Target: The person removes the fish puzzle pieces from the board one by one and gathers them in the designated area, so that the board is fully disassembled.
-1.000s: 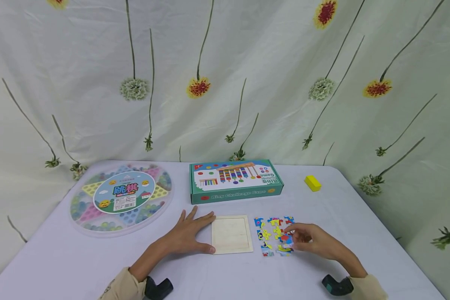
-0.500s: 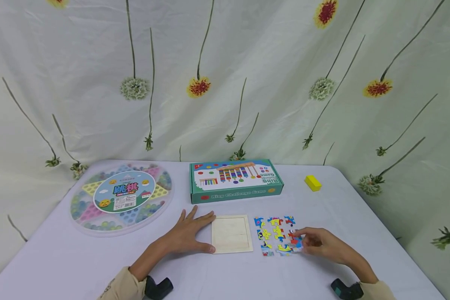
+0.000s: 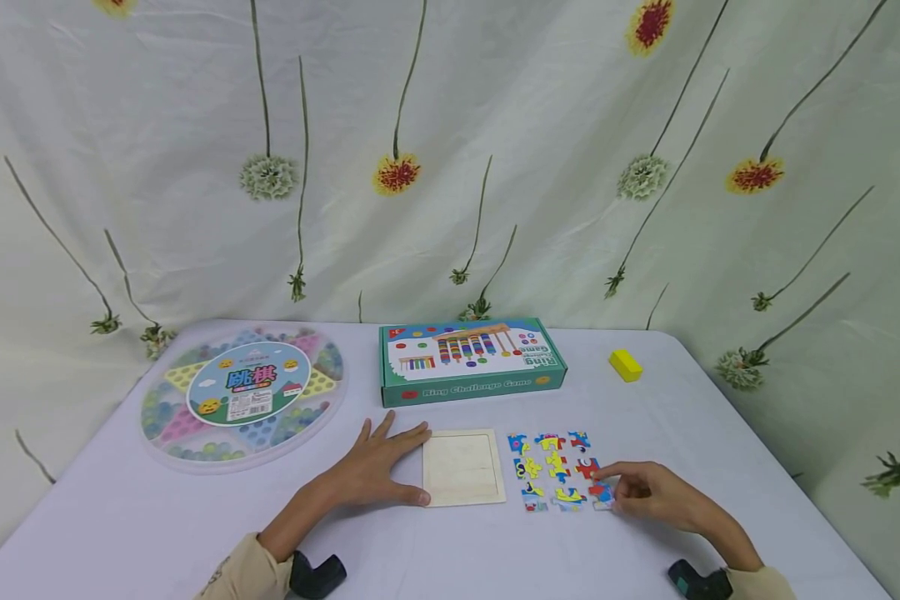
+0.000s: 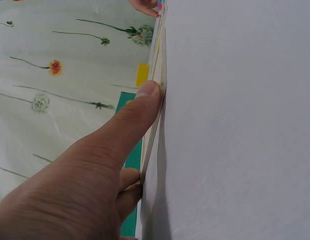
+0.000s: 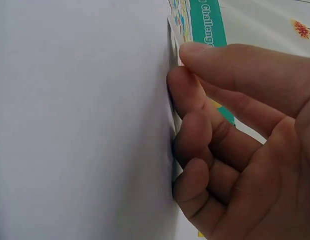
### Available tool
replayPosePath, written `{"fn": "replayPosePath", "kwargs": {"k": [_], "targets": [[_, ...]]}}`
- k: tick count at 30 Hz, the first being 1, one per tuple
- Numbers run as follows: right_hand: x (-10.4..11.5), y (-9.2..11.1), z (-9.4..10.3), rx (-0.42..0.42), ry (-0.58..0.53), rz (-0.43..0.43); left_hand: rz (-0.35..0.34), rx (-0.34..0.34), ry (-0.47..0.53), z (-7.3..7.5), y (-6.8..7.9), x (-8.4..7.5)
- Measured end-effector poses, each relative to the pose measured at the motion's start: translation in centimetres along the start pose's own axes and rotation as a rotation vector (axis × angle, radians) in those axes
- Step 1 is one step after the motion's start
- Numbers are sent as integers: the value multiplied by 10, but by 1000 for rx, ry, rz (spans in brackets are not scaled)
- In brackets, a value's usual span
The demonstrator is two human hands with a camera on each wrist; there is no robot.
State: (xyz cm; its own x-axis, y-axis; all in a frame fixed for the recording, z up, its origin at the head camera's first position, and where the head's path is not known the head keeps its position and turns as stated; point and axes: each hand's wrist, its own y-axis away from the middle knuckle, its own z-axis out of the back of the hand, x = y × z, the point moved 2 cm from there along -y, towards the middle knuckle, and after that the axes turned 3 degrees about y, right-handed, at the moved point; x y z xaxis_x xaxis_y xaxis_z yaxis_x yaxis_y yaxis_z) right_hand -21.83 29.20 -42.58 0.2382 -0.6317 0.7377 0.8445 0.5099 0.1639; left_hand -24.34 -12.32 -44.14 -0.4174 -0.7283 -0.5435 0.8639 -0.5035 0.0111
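My left hand [image 3: 375, 471] lies on the table with spread fingers, its thumb and index finger against the left edge of a shallow square wooden puzzle tray [image 3: 461, 468]. In the left wrist view the thumb rests along the rim of the tray [image 4: 156, 107]. Right of the tray, several jigsaw pieces [image 3: 557, 461] lie picture side up in loose rows. The right hand [image 3: 656, 496] pinches a blue and red corner jigsaw piece [image 3: 602, 495] between index finger and thumb. Its other fingers curl against the tabletop in the right wrist view. A red jigsaw piece [image 3: 587, 467] lies just above the pinched one.
Behind the tray stands a green Ring Challenge Game box [image 3: 472, 364]. A round Chinese checkers set [image 3: 243, 400] lies at the left. One yellow block [image 3: 626, 366] sits toward the back right, before a floral curtain [image 3: 450, 233].
The right hand has slid rightward and slightly toward the near side, drawing pieces of the right column apart from the middle one. My left hand has stayed put.
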Motion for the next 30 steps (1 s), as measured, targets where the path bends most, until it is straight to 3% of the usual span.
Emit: {"fn": "replayPosePath", "kwargs": {"k": [15, 30], "targets": [[0, 0, -2, -8, -31, -4, 4, 4, 8, 0, 0, 0], [1, 0, -3, -37, 22, -14, 8, 4, 16, 0, 0, 0]]}}
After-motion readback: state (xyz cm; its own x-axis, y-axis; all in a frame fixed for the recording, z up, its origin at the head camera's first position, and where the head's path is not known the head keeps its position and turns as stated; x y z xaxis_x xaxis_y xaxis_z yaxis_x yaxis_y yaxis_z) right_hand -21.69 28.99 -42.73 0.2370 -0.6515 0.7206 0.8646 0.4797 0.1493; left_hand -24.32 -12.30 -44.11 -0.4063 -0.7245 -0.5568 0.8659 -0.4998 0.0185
